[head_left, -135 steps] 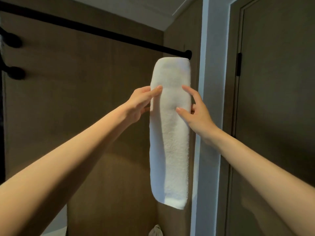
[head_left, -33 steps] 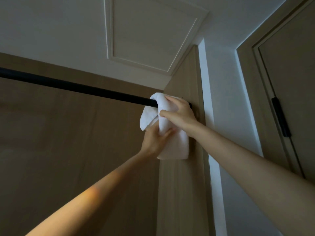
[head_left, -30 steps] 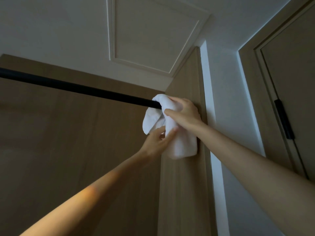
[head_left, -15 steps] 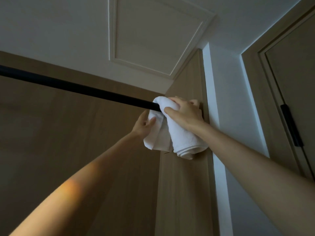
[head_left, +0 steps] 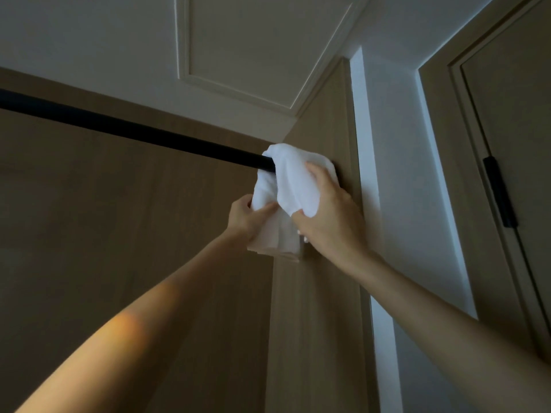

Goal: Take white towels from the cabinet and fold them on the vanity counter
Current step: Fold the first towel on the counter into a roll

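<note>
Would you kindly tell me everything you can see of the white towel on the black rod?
The white towel looks like soft terry cloth, bunched and creased. It is draped over the end of the black rod, by the wooden side panel, its layered ends hanging below. The left hand grips the hanging layers from the left; the right hand grips the front fold, thumb beneath and fingers over it.

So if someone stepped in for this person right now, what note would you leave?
Right hand grips the bunched white towel where it drapes over the black rod.
Left hand pinches its hanging lower part.
Done: towel held but not off the rod.
To do: lift it off, carry it to the vanity counter, not in view, and fold it.
</note>
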